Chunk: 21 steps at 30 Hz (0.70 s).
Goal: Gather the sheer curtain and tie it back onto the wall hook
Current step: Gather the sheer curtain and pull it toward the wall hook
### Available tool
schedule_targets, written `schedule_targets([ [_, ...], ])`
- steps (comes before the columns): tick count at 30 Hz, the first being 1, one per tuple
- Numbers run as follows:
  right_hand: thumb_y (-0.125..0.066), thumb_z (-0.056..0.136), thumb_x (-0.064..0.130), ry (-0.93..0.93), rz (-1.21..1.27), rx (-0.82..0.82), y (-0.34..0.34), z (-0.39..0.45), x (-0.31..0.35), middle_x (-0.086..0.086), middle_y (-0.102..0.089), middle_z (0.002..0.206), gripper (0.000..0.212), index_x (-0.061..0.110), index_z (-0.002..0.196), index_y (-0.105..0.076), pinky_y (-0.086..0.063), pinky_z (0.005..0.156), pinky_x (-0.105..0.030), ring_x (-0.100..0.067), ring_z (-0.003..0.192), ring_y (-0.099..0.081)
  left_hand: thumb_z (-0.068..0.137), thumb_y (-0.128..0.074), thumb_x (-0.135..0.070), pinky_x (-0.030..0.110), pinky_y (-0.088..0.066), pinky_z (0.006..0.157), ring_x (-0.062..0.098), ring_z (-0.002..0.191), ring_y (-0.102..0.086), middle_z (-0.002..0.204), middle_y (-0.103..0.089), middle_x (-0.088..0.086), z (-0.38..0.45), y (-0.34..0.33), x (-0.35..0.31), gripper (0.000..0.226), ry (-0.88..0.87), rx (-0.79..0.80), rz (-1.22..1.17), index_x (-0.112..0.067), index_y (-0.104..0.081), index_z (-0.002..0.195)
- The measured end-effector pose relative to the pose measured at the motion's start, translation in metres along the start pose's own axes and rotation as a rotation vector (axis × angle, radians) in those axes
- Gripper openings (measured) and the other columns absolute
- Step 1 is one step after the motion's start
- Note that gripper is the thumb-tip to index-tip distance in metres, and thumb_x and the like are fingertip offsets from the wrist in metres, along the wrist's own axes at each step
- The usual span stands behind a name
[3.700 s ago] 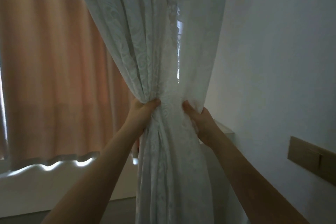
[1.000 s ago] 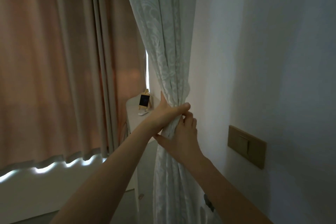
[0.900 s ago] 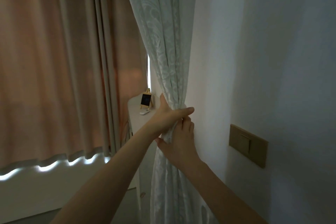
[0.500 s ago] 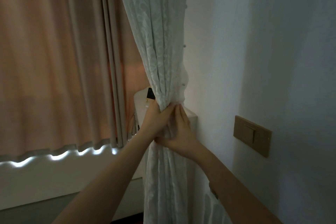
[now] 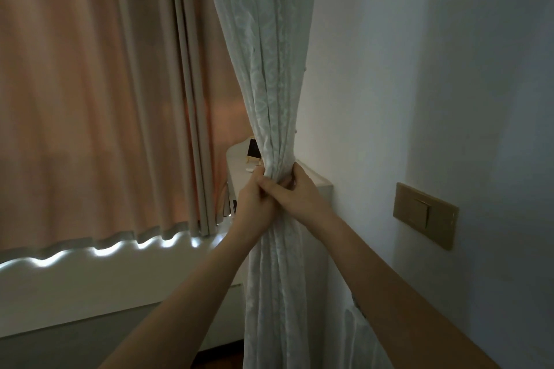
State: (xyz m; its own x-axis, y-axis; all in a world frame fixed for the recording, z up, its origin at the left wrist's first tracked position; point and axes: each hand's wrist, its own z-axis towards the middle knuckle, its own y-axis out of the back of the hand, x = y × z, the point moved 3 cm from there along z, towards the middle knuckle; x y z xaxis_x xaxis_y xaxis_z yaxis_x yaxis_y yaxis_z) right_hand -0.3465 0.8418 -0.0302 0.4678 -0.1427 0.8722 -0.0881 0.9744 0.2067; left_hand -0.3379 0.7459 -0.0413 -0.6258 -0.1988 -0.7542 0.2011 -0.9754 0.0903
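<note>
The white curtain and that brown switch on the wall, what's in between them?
Just bare wall lies between the sheer curtain and the switch plate, in the head view.

One head-worn view looks forward and slightly down, close on the curtain (image 5: 269, 84); the wall (image 5: 419, 69) runs alongside, right. No second view shares it.

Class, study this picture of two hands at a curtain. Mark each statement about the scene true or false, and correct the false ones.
1. Both the left hand and the right hand grip the bunched white patterned sheer curtain. True.
2. The peach drape hangs right of the sheer. False: left.
3. A tan wall switch plate sits on the right-hand wall. True.
4. The sheer is spread flat. False: gathered into one bundle.
</note>
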Motion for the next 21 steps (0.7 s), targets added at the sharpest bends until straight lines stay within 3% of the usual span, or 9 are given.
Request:
schedule_targets([
  [2,-0.074,0.073,0.046,-0.047,0.013,-0.043,0.001,0.006,0.0,0.006,-0.057,0.125,0.072,0.017,0.132,-0.044,-0.042,0.073,-0.008,-0.004,0.105,-0.055,0.091,-0.058,-0.007,0.024,-0.053,0.09,0.006,0.104,-0.066,0.108,-0.07,-0.002,0.0,0.002,0.001,0.027,0.016,-0.014,0.005,-0.015,-0.062,0.117],
  [5,-0.08,0.067,0.041,-0.083,0.108,-0.083,-0.002,0.01,-0.004,0.004,-0.062,0.117,0.069,0.015,0.124,-0.05,-0.047,0.076,-0.015,-0.008,0.103,-0.06,0.089,-0.061,-0.006,0.021,-0.054,0.08,0.011,0.098,-0.068,0.099,-0.07,-0.001,-0.002,0.005,-0.002,0.025,0.043,-0.07,-0.033,-0.03,-0.063,0.095],
  [9,-0.08,0.067,0.036,-0.089,0.111,-0.159,-0.006,0.011,-0.008,0.005,-0.066,0.105,0.059,0.016,0.117,-0.055,-0.053,0.079,-0.023,-0.007,0.093,-0.065,0.088,-0.062,-0.014,0.028,-0.057,0.081,0.011,0.095,-0.07,0.101,-0.074,-0.001,-0.014,0.006,0.002,0.026,0.192,-0.047,-0.118,-0.02,-0.068,0.112],
  [12,-0.076,0.073,0.028,-0.052,0.079,-0.226,0.003,0.01,-0.005,0.008,-0.066,0.094,0.041,0.016,0.108,-0.06,-0.051,0.069,-0.018,-0.006,0.087,-0.065,0.089,-0.061,-0.01,0.033,-0.057,0.078,0.018,0.091,-0.071,0.101,-0.073,0.007,-0.025,0.008,0.009,0.027,0.37,0.076,-0.427,-0.011,-0.063,0.115],
  [14,-0.074,0.077,0.024,-0.031,0.076,-0.195,0.011,0.009,-0.003,0.013,-0.064,0.088,0.03,0.02,0.103,-0.06,-0.047,0.064,-0.013,-0.001,0.082,-0.062,0.09,-0.057,-0.011,0.033,-0.055,0.069,0.019,0.078,-0.069,0.09,-0.07,0.008,-0.029,0.016,0.013,0.02,0.49,0.026,-0.617,-0.009,-0.059,0.11],
  [15,-0.073,0.078,0.022,-0.028,0.08,-0.169,0.013,0.008,-0.002,0.015,-0.063,0.087,0.027,0.022,0.101,-0.059,-0.047,0.062,-0.012,0.0,0.079,-0.062,0.092,-0.055,-0.014,0.033,-0.054,0.067,0.02,0.075,-0.068,0.086,-0.069,0.008,-0.025,0.021,0.016,0.016,0.501,-0.04,-0.585,-0.01,-0.058,0.107],
  [18,-0.073,0.079,0.022,-0.043,0.135,-0.092,0.016,0.005,-0.002,0.011,-0.065,0.087,0.025,0.023,0.1,-0.059,-0.048,0.06,-0.012,-0.003,0.076,-0.064,0.098,-0.046,-0.036,0.037,-0.054,0.081,0.024,0.092,-0.065,0.094,-0.07,0.007,-0.003,0.032,0.023,0.031,0.449,-0.136,-0.405,-0.011,-0.062,0.105],
  [21,-0.075,0.076,0.03,-0.046,0.151,-0.003,0.009,-0.001,0.001,0.006,-0.069,0.094,0.038,0.019,0.109,-0.061,-0.052,0.064,-0.016,-0.001,0.076,-0.067,0.097,-0.027,-0.057,0.038,-0.045,0.102,0.02,0.118,-0.058,0.126,-0.064,0.004,0.015,0.018,0.008,0.06,0.434,0.111,-0.358,-0.015,-0.057,0.128],
])
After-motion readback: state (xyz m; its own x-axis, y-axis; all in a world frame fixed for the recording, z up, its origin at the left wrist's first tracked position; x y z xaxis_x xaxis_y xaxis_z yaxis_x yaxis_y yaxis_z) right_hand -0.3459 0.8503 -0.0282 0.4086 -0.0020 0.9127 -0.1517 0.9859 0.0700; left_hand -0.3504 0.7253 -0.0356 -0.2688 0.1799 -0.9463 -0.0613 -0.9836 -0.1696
